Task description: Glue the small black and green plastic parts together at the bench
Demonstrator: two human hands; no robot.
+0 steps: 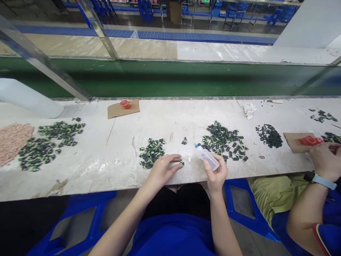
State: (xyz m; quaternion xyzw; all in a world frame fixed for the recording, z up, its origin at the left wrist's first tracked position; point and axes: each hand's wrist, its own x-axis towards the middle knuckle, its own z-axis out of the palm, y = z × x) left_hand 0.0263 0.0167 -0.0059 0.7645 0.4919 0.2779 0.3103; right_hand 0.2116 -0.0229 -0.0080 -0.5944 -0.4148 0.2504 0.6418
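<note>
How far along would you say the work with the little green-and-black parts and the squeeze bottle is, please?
Seemingly done: a small pile of green-marked parts lies left of the hands. In hand: the right hand holds a small squeeze bottle, nozzle toward the single part under the left hand fingers. Left: a larger, darker pile on the right looks untouched.

The person wears a bright blue top (173,234), seen at 6 o'clock, plain and unmarked, with dark trousers (183,199) showing just above it. Both forearms are bare from the elbow down, with no sleeves reaching them. The left hand (162,170) and right hand (217,174) carry no gloves, rings or watch. Fingernails are short and unpainted.
</note>
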